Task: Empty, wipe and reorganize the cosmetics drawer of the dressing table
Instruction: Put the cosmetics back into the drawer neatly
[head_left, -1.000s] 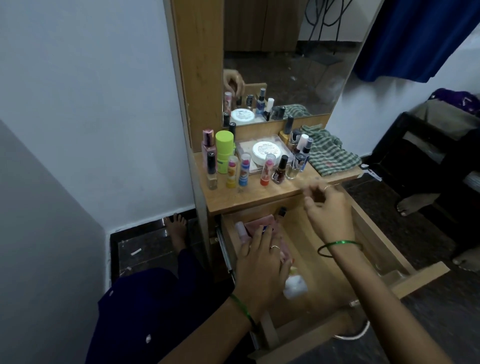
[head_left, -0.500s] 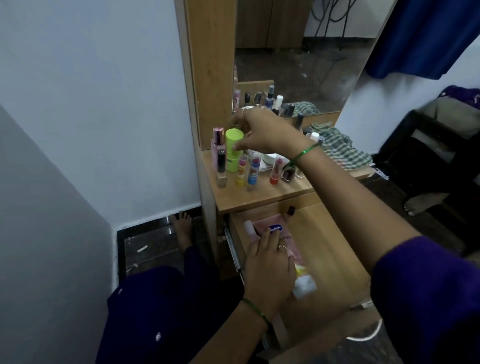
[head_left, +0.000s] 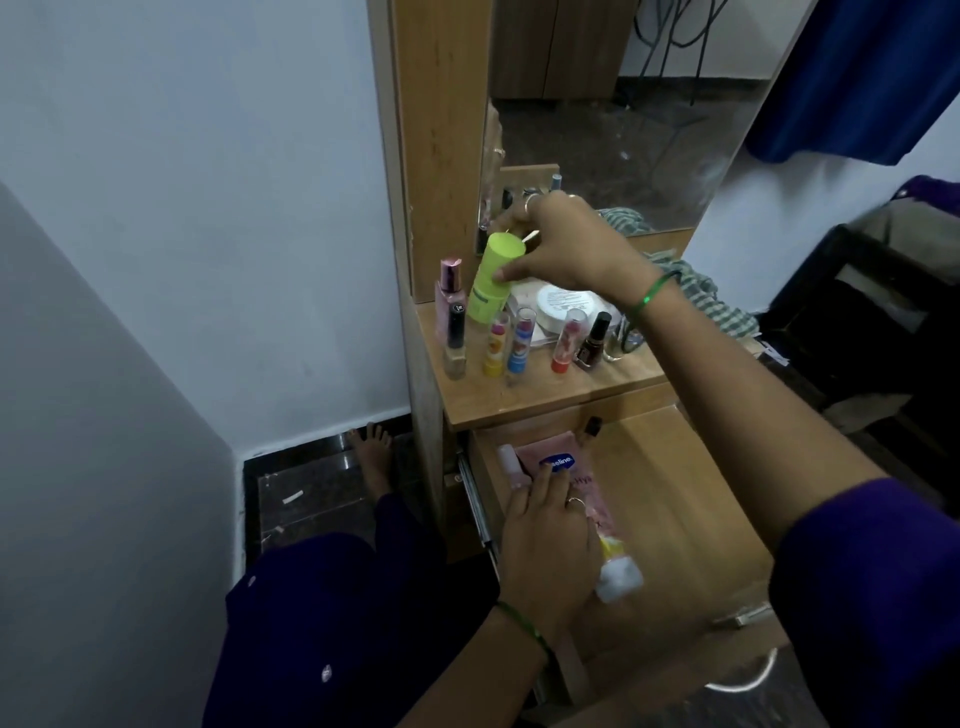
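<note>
- Light wooden desk top carries: tall pink spray bottle, black-capped glass vial, three clear-capped lip balm sticks, dark nail polish bottle, round white cream jar, checked green cloth.
- Open wooden drawer below holds: pink Vaseline tube, small black-capped bottle.

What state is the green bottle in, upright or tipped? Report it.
Tipped. The green bottle leans top-left off the shelf, gripped by the right hand, while the lip balms beside it stand straight.
</note>
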